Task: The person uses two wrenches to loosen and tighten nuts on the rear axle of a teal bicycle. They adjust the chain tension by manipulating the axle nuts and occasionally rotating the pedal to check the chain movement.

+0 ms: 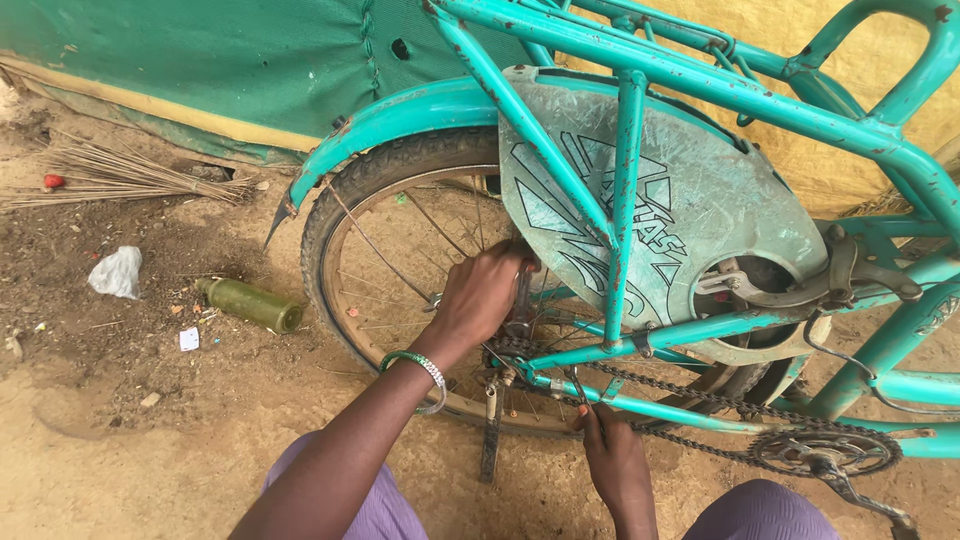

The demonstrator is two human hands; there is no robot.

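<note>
Two hands of mine are at the rear wheel of a teal bicycle, and I take the scene from its left edge across. A bundle of broom straws [120,178] lies on the dirt, with a crumpled white scrap [117,272] below it and a green bottle [250,304] on its side just short of the tyre. The rear wheel [345,215] stands under its teal mudguard [400,115], with spokes running in to the hub. My left hand [482,295], bangles at the wrist, reaches through to the hub area; its grip is curled shut around something there, though I cannot tell what, since my fingers and the frame hide it. The kickstand [492,440] hangs just below. Further right, my right hand [612,455] comes up from underneath and pinches at the lower frame tube [680,410], right by the chain [690,395]; whether that grip is clamped on a small part or merely pressed against the tube I cannot tell. The worn chain guard [700,200] sits above, with the chainring and pedal crank [825,455] at far right.

I judge the risks plain: if the wheel or crank turns, fingers so close to spokes and chain could get nipped, and any small part dropped would vanish in loose dirt.
</note>
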